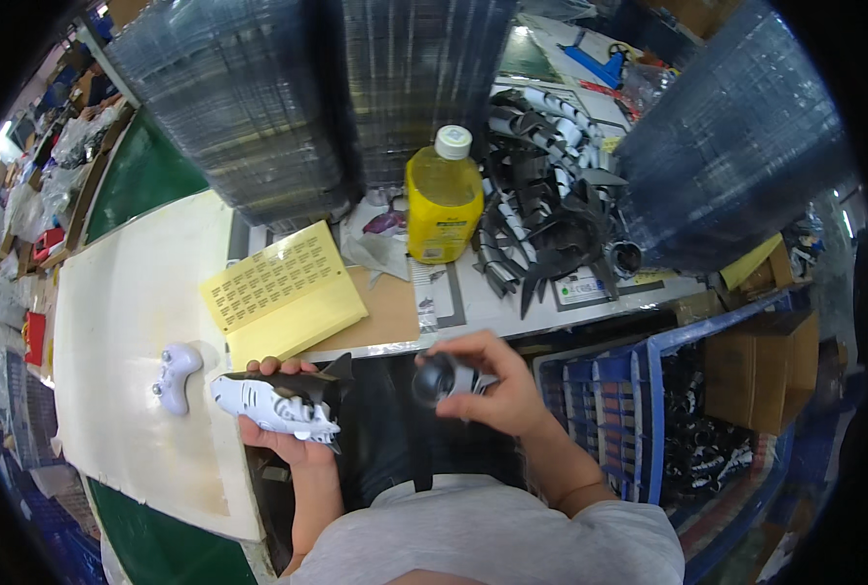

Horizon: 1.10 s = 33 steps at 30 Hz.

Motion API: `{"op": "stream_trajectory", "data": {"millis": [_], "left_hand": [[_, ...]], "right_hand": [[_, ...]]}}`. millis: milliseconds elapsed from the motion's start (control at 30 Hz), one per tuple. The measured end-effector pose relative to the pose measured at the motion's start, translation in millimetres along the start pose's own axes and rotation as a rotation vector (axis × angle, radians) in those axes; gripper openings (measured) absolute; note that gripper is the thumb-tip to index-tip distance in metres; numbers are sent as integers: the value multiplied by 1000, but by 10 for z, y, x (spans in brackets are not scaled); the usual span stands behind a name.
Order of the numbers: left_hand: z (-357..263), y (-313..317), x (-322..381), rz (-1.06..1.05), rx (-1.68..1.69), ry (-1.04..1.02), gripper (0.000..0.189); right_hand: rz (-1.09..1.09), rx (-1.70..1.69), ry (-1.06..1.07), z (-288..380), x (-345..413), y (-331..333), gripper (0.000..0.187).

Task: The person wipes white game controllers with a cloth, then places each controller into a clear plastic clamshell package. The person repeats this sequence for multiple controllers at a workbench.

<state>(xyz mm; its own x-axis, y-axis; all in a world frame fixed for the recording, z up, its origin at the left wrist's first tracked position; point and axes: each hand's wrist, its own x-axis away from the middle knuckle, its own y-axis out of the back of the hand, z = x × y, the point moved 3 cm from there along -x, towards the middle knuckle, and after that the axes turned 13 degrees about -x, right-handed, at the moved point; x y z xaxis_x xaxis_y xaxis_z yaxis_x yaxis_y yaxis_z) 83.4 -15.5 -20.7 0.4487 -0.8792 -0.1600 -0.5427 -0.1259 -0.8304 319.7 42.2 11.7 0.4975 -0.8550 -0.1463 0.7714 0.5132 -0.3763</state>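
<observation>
My left hand [299, 447] grips a black-and-white plastic toy body [258, 404], shaped like a shark, with a dark fin pointing up at its right end. Its inner side, with moulded parts, partly shows. Opposite it, a small rounded black-and-white plastic part [438, 379] is held in the fingers of my right hand [503, 387]; blur hides its detail. The two pieces are apart, both above my lap. Beyond my right hand, a heap of black and white curved plastic parts [544, 219], some with fins, lies on the bench.
A white game-style controller [176, 379] rests on the pale board [123, 307] at left. Yellow printed sheets [280, 292] and a yellow liquid bottle [445, 212] stand ahead. Tall tray stacks [427, 80] rise behind. At right, a blue crate [653, 424] holds parts and a cardboard box [759, 373].
</observation>
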Motion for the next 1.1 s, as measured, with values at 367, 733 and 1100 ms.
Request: {"op": "stream_trajectory", "data": {"millis": [367, 733, 1100], "left_hand": [[108, -219, 45, 16, 25, -80, 65], [-13, -331, 73, 185, -99, -144, 64], [-315, -124, 103, 89, -181, -219, 73]], "right_hand": [[121, 323, 135, -14, -97, -441, 55], [129, 395, 277, 21, -211, -516, 59], [170, 254, 93, -202, -163, -779, 56]]}}
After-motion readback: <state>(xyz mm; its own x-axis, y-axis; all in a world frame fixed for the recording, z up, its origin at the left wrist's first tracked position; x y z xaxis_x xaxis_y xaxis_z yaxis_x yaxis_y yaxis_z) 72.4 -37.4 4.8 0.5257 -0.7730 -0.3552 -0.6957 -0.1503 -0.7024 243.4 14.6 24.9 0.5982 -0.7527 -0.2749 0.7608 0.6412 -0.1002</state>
